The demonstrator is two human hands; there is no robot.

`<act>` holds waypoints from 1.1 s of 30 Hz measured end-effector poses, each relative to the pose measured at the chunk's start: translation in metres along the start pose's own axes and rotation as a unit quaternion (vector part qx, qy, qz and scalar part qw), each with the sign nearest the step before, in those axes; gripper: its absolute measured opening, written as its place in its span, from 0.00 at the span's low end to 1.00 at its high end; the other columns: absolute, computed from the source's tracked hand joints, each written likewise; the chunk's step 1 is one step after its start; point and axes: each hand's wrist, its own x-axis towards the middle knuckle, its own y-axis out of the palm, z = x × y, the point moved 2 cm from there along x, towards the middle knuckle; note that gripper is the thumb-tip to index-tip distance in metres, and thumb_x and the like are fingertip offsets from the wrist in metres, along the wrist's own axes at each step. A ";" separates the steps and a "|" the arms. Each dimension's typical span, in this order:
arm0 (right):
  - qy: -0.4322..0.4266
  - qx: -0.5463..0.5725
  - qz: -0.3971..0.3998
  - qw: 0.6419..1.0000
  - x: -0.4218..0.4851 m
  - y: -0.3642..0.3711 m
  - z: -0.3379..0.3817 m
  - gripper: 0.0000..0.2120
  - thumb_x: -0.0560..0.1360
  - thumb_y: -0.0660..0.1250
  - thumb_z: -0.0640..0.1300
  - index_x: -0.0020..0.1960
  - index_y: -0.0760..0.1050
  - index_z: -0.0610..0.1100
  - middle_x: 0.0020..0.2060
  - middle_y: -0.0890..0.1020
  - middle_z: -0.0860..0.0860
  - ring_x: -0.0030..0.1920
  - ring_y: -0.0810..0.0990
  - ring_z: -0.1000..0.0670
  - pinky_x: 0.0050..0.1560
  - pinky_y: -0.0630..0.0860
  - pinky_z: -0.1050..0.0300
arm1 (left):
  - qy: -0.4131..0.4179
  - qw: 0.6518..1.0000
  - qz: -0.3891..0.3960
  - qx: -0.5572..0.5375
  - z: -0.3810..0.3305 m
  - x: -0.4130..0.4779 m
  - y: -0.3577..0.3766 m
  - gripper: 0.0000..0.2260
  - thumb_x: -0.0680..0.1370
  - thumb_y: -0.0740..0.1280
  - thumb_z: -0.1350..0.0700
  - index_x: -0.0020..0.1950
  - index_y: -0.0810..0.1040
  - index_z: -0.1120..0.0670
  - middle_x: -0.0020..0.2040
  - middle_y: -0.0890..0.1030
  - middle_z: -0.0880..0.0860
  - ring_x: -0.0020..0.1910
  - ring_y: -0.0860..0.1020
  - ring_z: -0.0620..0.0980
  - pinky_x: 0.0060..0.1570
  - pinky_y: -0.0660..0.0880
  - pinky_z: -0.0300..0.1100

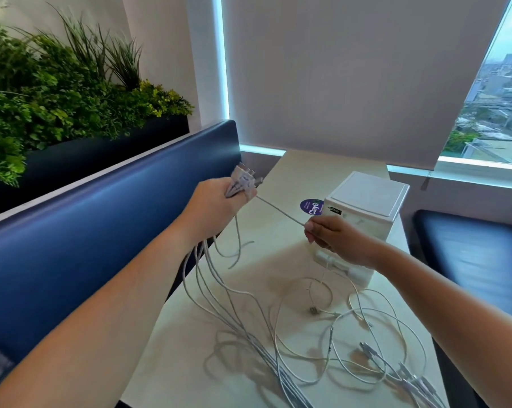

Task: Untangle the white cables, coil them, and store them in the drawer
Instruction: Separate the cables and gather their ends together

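My left hand (216, 206) is raised above the table's left edge and grips a bundle of white cable plugs (244, 181), whose cords hang down past my wrist. One cord (278, 210) runs taut from that bundle to my right hand (334, 237), which pinches it in front of the white drawer unit (366, 207). Several white cables (322, 343) lie in loose tangled loops on the cream table (207, 363). My right hand and arm hide the lower front of the drawer unit, so I cannot tell if a drawer is open.
A round purple sticker (310, 206) lies on the table beside the drawer unit. A blue padded bench back (87, 231) runs along the left, with green plants (57, 92) behind it. Another dark bench seat (469, 254) is at the right, below the window.
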 end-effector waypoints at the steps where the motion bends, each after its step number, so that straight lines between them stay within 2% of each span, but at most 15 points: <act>1: 0.011 -0.005 -0.003 1.000 -0.002 -0.001 -0.006 0.18 0.81 0.56 0.51 0.35 0.73 0.51 0.27 0.66 0.55 0.31 0.62 0.51 0.33 0.60 0.58 | 0.002 1.000 -0.012 0.007 0.002 0.001 -0.005 0.22 0.80 0.66 0.50 0.28 0.65 0.52 0.20 0.68 0.42 0.23 0.65 0.42 0.27 0.62 0.33; 4: 0.045 -0.020 -0.015 0.999 -0.012 -0.002 -0.023 0.17 0.82 0.56 0.46 0.36 0.72 0.45 0.28 0.66 0.51 0.30 0.62 0.52 0.31 0.60 0.62 | 0.002 0.999 -0.043 0.021 0.006 0.004 -0.017 0.22 0.80 0.66 0.51 0.28 0.63 0.51 0.19 0.67 0.42 0.22 0.65 0.41 0.27 0.63 0.32; 8: 0.080 -0.011 -0.041 0.996 -0.022 -0.003 -0.040 0.17 0.82 0.55 0.42 0.35 0.70 0.42 0.26 0.65 0.51 0.26 0.62 0.58 0.28 0.60 0.67 | -0.006 0.996 -0.088 0.013 0.009 0.007 -0.031 0.22 0.80 0.66 0.50 0.28 0.62 0.52 0.19 0.66 0.42 0.22 0.65 0.42 0.27 0.61 0.34; 12: 0.106 -0.039 -0.063 0.992 -0.029 -0.012 -0.064 0.16 0.82 0.55 0.42 0.35 0.69 0.43 0.29 0.65 0.48 0.31 0.62 0.51 0.32 0.60 0.60 | -0.029 0.989 -0.145 -0.019 0.021 0.013 -0.046 0.22 0.79 0.67 0.48 0.30 0.62 0.52 0.22 0.64 0.45 0.23 0.62 0.44 0.29 0.59 0.43; 15: 0.109 -0.080 -0.081 0.987 -0.035 -0.019 -0.076 0.17 0.82 0.56 0.42 0.35 0.70 0.45 0.29 0.66 0.49 0.32 0.64 0.50 0.33 0.61 0.59 | -0.034 0.982 -0.182 -0.047 0.025 0.012 -0.052 0.21 0.79 0.67 0.49 0.29 0.63 0.51 0.22 0.65 0.45 0.23 0.62 0.43 0.30 0.60 0.42; 19: 0.111 -0.116 -0.098 0.982 -0.035 -0.024 -0.080 0.16 0.82 0.56 0.43 0.35 0.70 0.45 0.29 0.68 0.49 0.33 0.65 0.49 0.36 0.63 0.55 | -0.040 0.975 -0.212 -0.045 0.027 0.010 -0.050 0.20 0.79 0.67 0.50 0.30 0.66 0.52 0.26 0.65 0.47 0.24 0.63 0.43 0.29 0.60 0.38; 23: 0.128 -0.156 -0.118 0.972 -0.040 -0.033 -0.087 0.16 0.81 0.56 0.46 0.36 0.70 0.46 0.29 0.70 0.50 0.32 0.66 0.50 0.36 0.64 0.54 | -0.068 0.961 -0.243 -0.115 0.034 0.010 -0.061 0.20 0.78 0.66 0.48 0.26 0.70 0.44 0.20 0.65 0.43 0.26 0.60 0.46 0.30 0.59 0.43; 26: 0.134 -0.174 -0.123 0.968 -0.044 -0.037 -0.090 0.16 0.81 0.56 0.46 0.36 0.70 0.45 0.29 0.70 0.52 0.32 0.67 0.50 0.36 0.64 0.55 | -0.072 0.958 -0.247 -0.124 0.035 0.006 -0.065 0.20 0.79 0.66 0.48 0.26 0.70 0.43 0.21 0.64 0.43 0.26 0.59 0.48 0.29 0.57 0.42; 28: 0.137 -0.186 -0.124 0.965 -0.042 -0.035 -0.087 0.16 0.81 0.56 0.46 0.36 0.70 0.46 0.29 0.71 0.52 0.33 0.68 0.50 0.36 0.64 0.56 | -0.059 0.965 -0.233 -0.109 0.033 0.004 -0.062 0.17 0.79 0.66 0.47 0.31 0.73 0.45 0.24 0.66 0.44 0.27 0.61 0.48 0.30 0.59 0.43; 31: 0.124 -0.185 -0.128 0.967 -0.036 -0.030 -0.078 0.16 0.81 0.56 0.46 0.35 0.70 0.47 0.30 0.72 0.51 0.33 0.69 0.49 0.37 0.65 0.55 | -0.050 0.982 -0.180 0.012 0.026 0.002 -0.057 0.13 0.80 0.64 0.46 0.41 0.76 0.52 0.32 0.72 0.49 0.32 0.68 0.48 0.34 0.65 0.44; 33: 0.104 -0.178 -0.130 0.970 -0.031 -0.028 -0.063 0.16 0.81 0.56 0.46 0.35 0.70 0.48 0.30 0.72 0.51 0.33 0.69 0.49 0.38 0.66 0.54 | -0.050 0.984 -0.164 0.044 0.021 0.002 -0.053 0.12 0.81 0.63 0.46 0.43 0.75 0.52 0.34 0.73 0.48 0.34 0.69 0.47 0.34 0.65 0.42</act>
